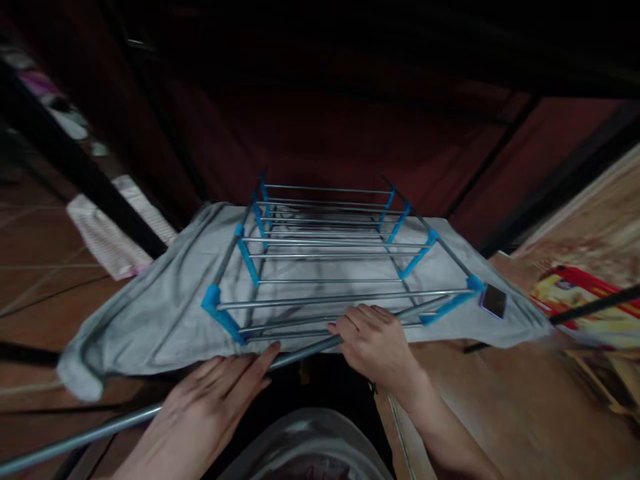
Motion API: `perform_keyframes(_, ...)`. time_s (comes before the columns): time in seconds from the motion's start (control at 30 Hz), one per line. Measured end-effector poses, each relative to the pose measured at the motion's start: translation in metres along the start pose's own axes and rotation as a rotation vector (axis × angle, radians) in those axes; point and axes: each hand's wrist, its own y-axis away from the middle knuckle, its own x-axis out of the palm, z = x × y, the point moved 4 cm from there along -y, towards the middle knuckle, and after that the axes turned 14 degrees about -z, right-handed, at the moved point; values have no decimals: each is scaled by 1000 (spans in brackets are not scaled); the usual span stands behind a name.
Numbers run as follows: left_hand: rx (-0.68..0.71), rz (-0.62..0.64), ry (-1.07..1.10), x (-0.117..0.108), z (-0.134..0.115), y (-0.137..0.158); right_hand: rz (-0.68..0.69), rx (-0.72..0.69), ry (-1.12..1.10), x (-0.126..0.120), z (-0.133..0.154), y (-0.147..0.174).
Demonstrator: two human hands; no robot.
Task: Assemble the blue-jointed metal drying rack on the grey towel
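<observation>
The right hand [375, 350] is clenching around a long metal tube [310, 349], the right fingers [349, 321] curling over it from above. The left hand [210, 397] is holding the same tube farther down its length, the left fingers [245, 370] stretching over it while the tube is passing beneath the palm and coming out by the fingertips. The tube is slanting: it is running down and outward past the left fingers toward the lower left, and it is climbing past the right fingers across the near bars of a rack [330, 299]. Whether its upper end is touching the rack, I cannot tell.

The rack is sitting just beyond both sets of fingers, its thin metal bars running crosswise and blue joints [230, 320] linking them at either side. It is resting on a counter that a rumpled grey cloth [150, 313] is covering, and the cloth is spreading out to both sides of the fingers.

A phone [494, 301] is lying on the cloth to the right of the right fingers, just beside a blue joint. Well apart, farther right, a red and yellow package [590, 300] is showing. Beyond the left fingers, well off to the left, a pale striped fabric [107, 230] is hanging above the brown tiled floor [30, 287]. A dark red surface [310, 127] is rising behind the rack, farthest from the fingers.
</observation>
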Motion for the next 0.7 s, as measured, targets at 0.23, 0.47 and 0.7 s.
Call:
perform_keyframes(0.23, -348, -266, -336, -57, 69, 38, -340, -119, -98, -13, 19, -26)
perform_keyframes(0.47, -1089, -290, -251, -26, 209, 66, -468, 107, 43, -14, -42, 22)
perform_keyframes(0.7, -1083, 7, -352, 73, 267, 45, -367, 333, 223, -23, -114, 99)
